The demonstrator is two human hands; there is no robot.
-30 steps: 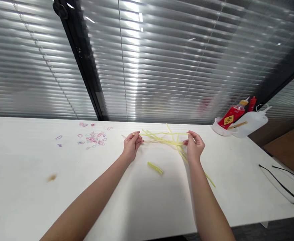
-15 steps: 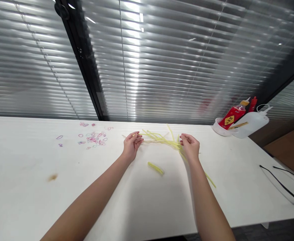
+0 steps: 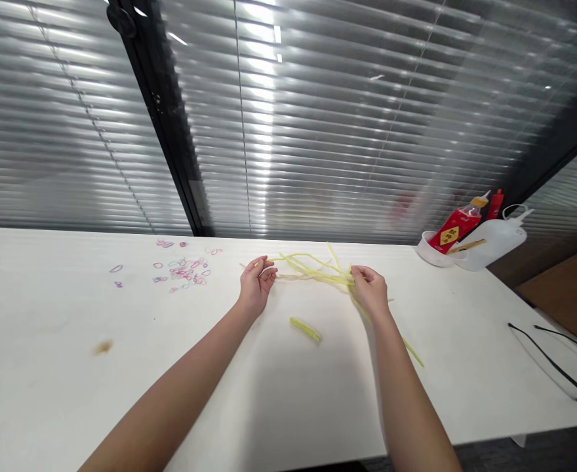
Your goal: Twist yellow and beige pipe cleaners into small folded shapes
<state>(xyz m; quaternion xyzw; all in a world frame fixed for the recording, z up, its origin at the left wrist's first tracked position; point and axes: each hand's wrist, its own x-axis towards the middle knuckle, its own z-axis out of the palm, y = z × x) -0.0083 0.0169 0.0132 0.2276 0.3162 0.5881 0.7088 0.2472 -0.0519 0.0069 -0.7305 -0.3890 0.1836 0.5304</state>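
One end of a curved yellow strip (image 3: 302, 255), clamped between thumb and fingers of the left hand (image 3: 255, 286). Right hand (image 3: 371, 288) at the other strips (image 3: 318, 276), fingertips touching yellow; cannot tell which strip, or whether gripped. Strips crossed in a loose heap on the white table (image 3: 72, 393), mostly between both hands, partly under the right. Nearer the body, between the forearms, a short yellow bundle (image 3: 305, 330). Off left, scattered bands (image 3: 185, 271). Far right, a red bottle (image 3: 454, 228) tilted in a tub (image 3: 430, 256), beside a white bottle (image 3: 496, 241); nearer, glasses (image 3: 564, 374).
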